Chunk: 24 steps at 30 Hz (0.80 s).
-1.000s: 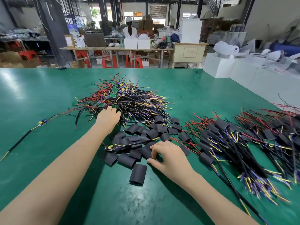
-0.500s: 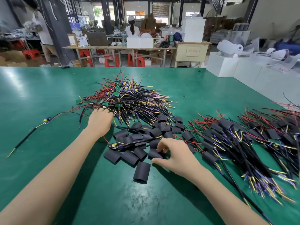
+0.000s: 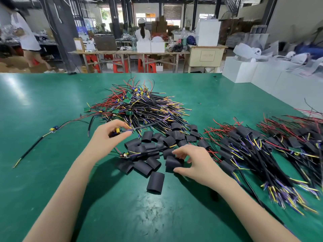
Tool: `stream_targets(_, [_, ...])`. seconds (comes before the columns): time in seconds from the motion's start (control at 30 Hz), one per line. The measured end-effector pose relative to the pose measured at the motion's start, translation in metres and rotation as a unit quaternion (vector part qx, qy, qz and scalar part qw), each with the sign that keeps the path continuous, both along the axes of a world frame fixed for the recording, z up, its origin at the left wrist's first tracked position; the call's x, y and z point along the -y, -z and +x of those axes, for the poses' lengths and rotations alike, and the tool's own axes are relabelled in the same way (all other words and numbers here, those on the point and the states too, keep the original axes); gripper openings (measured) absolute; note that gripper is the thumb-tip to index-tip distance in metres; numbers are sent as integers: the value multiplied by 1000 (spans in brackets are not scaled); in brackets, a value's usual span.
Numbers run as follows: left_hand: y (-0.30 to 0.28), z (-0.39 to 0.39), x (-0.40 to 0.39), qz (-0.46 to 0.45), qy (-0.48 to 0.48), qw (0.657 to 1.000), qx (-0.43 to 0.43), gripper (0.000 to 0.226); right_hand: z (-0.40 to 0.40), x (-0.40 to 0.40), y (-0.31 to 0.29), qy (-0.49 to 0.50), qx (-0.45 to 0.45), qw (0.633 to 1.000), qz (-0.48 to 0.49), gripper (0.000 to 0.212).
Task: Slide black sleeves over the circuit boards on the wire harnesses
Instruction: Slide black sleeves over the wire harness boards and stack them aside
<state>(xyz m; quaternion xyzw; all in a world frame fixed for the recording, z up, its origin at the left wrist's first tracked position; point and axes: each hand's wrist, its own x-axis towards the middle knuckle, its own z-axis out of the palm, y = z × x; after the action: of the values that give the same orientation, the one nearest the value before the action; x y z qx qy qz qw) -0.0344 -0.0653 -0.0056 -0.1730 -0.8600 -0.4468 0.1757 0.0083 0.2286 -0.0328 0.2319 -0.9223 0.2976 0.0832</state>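
Pickup was in hand: a board (image 3: 116, 131) was pinched by the left hand (image 3: 106, 137), a sleeve (image 3: 172, 163) by the right hand (image 3: 194, 163); alignment was likely required next.

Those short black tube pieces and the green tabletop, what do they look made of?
The short black tube pieces look like matte, thin, flexible plastic or rubber sleeving: they lie squashed flat with little shine. The green tabletop looks like a smooth rubbery mat, softly reflecting the window light.
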Motion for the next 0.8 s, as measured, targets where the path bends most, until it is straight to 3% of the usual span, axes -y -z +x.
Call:
stream_targets(0.07, [3, 4, 3, 23, 33, 999, 30, 7, -1, -7, -5, 22, -32, 999, -9, 39])
stream_targets(0.17, [5, 7, 7, 95, 69, 989, 89, 28, -4, -21, -13, 83, -78, 993, -25, 33])
stream_targets(0.3, [4, 10, 4, 124, 104, 981, 111, 34, -6, -35, -19, 144, -117, 979, -80, 29])
stream_targets(0.47, [5, 12, 2, 109, 122, 979, 126, 32, -5, -39, -22, 124, -141, 977, -100, 27])
stream_targets(0.8, [5, 16, -3, 104, 171, 967, 160, 28, -7, -36, -20, 81, -168, 982, -35, 34])
